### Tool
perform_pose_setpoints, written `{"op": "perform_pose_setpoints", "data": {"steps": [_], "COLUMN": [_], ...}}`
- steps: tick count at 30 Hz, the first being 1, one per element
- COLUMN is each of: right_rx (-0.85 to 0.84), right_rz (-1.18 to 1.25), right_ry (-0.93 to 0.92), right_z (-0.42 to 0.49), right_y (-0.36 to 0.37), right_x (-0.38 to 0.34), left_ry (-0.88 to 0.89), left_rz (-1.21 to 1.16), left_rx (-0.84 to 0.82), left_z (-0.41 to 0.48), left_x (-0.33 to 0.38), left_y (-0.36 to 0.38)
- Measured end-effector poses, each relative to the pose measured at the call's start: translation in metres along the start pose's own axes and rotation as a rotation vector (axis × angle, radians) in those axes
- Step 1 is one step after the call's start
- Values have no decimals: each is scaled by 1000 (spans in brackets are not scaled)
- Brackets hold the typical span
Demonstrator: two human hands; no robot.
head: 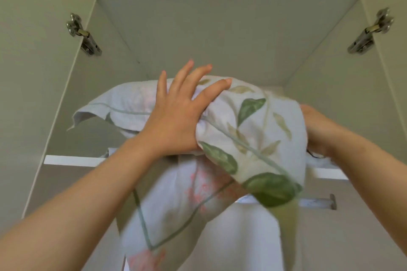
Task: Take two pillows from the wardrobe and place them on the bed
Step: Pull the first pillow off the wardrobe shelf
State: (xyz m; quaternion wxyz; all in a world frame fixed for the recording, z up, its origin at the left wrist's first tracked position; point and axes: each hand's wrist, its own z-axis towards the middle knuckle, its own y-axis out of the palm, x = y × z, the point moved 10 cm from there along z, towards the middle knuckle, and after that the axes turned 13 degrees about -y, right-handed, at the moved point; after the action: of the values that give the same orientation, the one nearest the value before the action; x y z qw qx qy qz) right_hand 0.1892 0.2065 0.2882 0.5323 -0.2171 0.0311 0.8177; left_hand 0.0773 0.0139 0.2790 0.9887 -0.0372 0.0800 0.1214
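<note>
A white pillow with green leaves point(259, 138) bulges over the front edge of the upper wardrobe shelf point(70, 160). My left hand point(180, 112) lies on its top left with fingers spread and the thumb pressed under the fabric. My right hand point(317, 130) grips its right end, mostly hidden behind the pillow. A second pillow with a pink print point(176, 209) hangs below and in front of the shelf, blurred. A pale pillow corner point(114, 103) sticks out to the left on the shelf; which pillow it belongs to I cannot tell.
The wardrobe's grey walls close in on both sides, with metal hinges at the left point(82, 35) and right point(370, 33). A clothes rail end point(326, 202) shows under the shelf at the right. White fabric point(237, 240) hangs below.
</note>
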Motion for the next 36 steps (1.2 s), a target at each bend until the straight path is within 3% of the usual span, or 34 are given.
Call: {"op": "perform_pose_setpoints", "data": {"steps": [4,6,8,10,12,13,14,16,17,19,21,23,31,36], "right_rx": [190,106,-76,-205,-252,-235,-208,-153,-129,-73,-22,30,222,451], "right_rz": [93,76,-186,-494,-727,-754,-733,-679,-694,-731,-732,-696,-509,-557], "right_ry": [-46,-116,-169,-139,-6,53,74,76,72,53,32,14,-73,117], "right_z": [9,16,21,22,19,14,11,9,5,-1,-7,-8,-21,-4], "right_y": [-17,7,42,66,68,64,62,63,64,65,63,55,35,-6], "right_x": [-54,-91,-102,-83,-41,-25,-15,-6,-7,-6,-4,0,6,15], "left_ry": [-95,-107,-19,45,-121,-267,-373,-475,-497,-571,-689,-737,-476,-334], "left_rz": [-4,-3,-5,-117,-458,-671,-771,-504,-276,9,92,133,38,-91], "left_rx": [-152,-195,-321,-596,-776,-712,-542,-228,-204,-359,-521,-526,-123,172], "left_z": [4,-4,-18,-32,-30,-17,-1,25,34,38,27,19,8,-28], "left_x": [-4,4,15,16,1,-14,-33,-59,-59,-63,-71,-74,-44,-43], "left_y": [22,32,43,44,23,10,-2,-8,2,43,78,90,57,37]}}
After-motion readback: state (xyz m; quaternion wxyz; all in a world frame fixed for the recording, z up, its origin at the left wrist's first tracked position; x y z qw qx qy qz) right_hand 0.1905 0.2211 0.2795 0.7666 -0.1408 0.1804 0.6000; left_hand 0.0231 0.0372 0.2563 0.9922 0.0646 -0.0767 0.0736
